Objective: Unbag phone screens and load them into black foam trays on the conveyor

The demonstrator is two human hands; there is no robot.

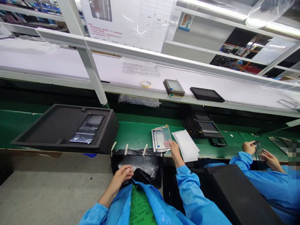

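the right hand [174, 149] reaches onto the green desk [133, 132], its fingers [167, 144] on the near edge of some gold-edged glass panels [161, 139]. how firmly that grip closes, i cannot tell. white sheets [186, 145] lie just beside the panels. the left hand [122, 176] hangs loosely curled and holds nothing, above a black bin bag [137, 165] taped to the desk's edge. further left, a foam tray [35, 134] holds a screen [87, 128]. at right, a co-worker's hands [259, 153] hold another panel [258, 151].
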